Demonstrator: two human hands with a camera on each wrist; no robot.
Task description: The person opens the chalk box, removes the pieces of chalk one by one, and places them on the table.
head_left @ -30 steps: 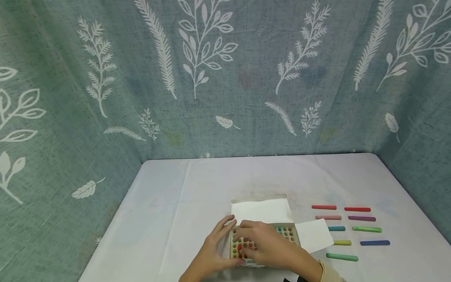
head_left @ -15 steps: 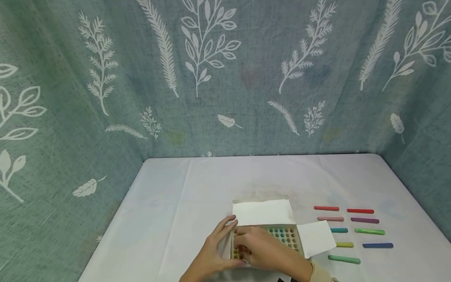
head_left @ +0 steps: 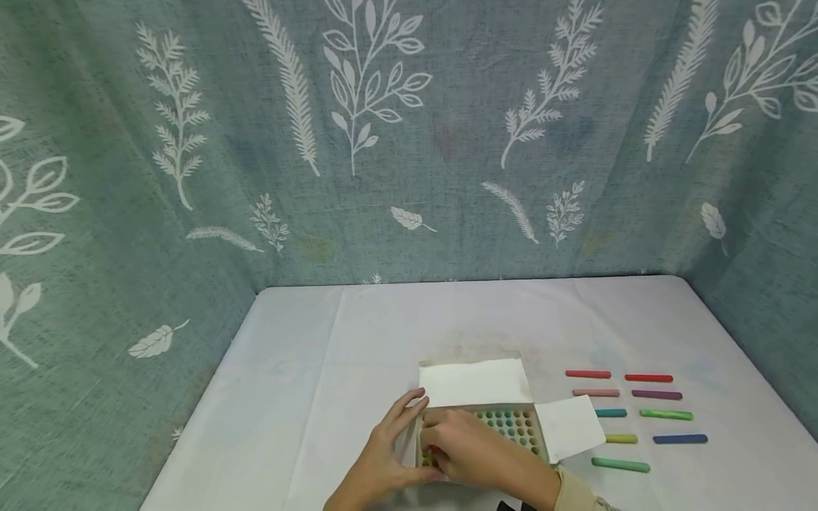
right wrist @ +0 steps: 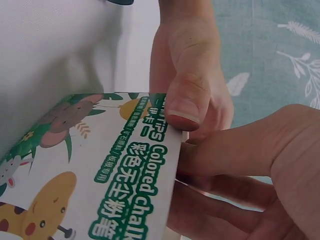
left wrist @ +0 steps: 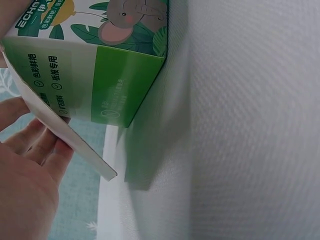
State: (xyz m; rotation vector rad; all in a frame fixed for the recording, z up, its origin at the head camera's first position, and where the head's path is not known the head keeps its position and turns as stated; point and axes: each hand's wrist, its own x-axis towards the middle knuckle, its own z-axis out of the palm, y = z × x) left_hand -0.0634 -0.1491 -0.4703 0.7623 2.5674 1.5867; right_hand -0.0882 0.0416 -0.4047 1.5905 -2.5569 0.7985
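Observation:
A chalk box (right wrist: 107, 145) printed with animals and "Colored chalk" lies with its top opened, its grid of holes (head_left: 520, 429) facing up. My left hand (head_left: 390, 451) grips the box's left end, thumb at the front edge and fingers at the back corner. In the left wrist view those fingers sit behind a raised end flap (left wrist: 67, 132). My right hand (head_left: 463, 447) bends over the left part of the grid. Its fingers pinch a red chalk stick (head_left: 432, 448), which is mostly hidden by the hand.
A white lid flap (head_left: 476, 381) lies folded back behind the box, and a side flap (head_left: 570, 427) spreads to the right. Several loose chalk sticks lie farther right, among them a red one (head_left: 648, 378), a blue one (head_left: 680, 439) and a green one (head_left: 620, 465).
My right hand has sunk lower and slightly left over the holes, and less of the red chalk stick shows. The left hand keeps its place on the box.

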